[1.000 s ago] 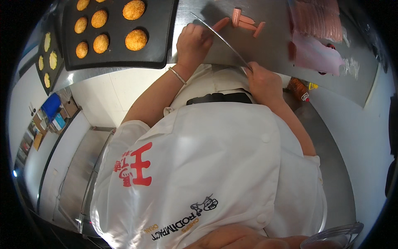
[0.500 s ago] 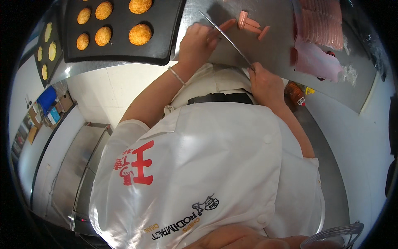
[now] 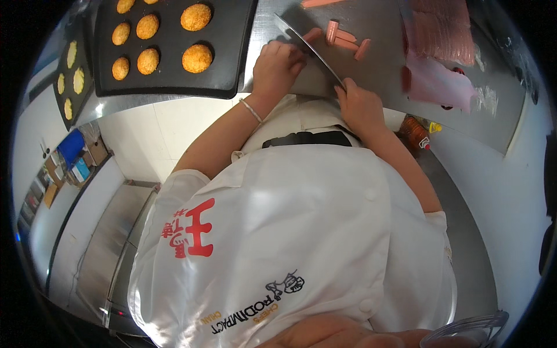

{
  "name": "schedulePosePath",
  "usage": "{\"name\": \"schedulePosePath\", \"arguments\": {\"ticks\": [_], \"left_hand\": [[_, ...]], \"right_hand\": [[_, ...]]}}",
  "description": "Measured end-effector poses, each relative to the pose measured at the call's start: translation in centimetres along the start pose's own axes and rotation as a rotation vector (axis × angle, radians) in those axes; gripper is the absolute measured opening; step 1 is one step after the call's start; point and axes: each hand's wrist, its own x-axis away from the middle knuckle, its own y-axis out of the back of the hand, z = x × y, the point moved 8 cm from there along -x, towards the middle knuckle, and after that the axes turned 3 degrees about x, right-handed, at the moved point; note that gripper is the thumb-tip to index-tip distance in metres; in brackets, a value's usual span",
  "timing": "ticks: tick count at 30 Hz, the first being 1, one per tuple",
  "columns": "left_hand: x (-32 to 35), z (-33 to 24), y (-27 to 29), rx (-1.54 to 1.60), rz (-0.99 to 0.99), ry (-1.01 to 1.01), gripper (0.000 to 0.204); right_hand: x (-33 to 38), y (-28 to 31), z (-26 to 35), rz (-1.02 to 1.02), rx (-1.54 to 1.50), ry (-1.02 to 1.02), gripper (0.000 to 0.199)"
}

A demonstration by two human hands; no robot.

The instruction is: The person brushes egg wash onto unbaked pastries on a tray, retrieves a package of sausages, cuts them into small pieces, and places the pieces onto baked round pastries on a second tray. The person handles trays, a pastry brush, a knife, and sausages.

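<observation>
- R hand [image 3: 361,107]: closed round the handle of a knife [image 3: 312,50]; blade slants up-left over the surface [image 3: 377,75], tip pointing away from the body
- L hand [image 3: 278,66]: fingers bent, just L of the blade; can't tell if they grip anything, b/c the fingertips' undersides are hidden
- sausage length [image 3: 312,35]: on the surface, on the far side of the blade, its near end right by the edge; can't tell if steel touches it
- cut sausage pcs [image 3: 346,44]: small cluster just R of that length, some touching; another pink sausage [image 3: 318,2] at the top rim, partly out of view
- pack of sausages [image 3: 444,32]: in clear plastic, farther R on the surface
- black tray w/ browned buns [image 3: 174,87]: L of the L hand, well apart from the pcs; 2nd tray w/ pale pcs at far L
- step in hand: prob cutting sausage into short pcs w/ the knife
- next move calls for, I'd judge: L fingertips tucked clear of the edge, sausage kept steady, blade lined up before pressing down
</observation>
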Motion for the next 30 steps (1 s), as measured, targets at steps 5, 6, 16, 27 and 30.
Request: {"name": "schedulePosePath", "arguments": {"ticks": [5, 6, 16, 27, 30], "left_hand": [[0.1, 1.2, -0.3, 0.023, 0.196, 0.075, 0.021], [0.1, 1.3, -0.7, 0.010, 0.245, 0.080, 0.021], [-0.7, -1.7, -1.8, 0.070, 0.073, -0.346, 0.026], [3.3, -1.7, -1.5, -0.025, 0.059, -0.475, 0.046], [3.8, -1.5, -1.7, -0.108, 0.049, -0.524, 0.048]], "right_hand": [[0.5, 0.5, -1.7, -0.064, -0.112, -0.022, 0.019], [0.7, 1.0, -1.8, -0.071, -0.134, -0.024, 0.020], [3.3, 5.6, -2.2, -0.190, -0.242, 0.002, 0.016], [3.3, 4.1, -2.2, -0.112, -0.098, 0.096, 0.016], [2.8, 4.4, -1.6, -0.090, -0.066, 0.149, 0.016]]}}
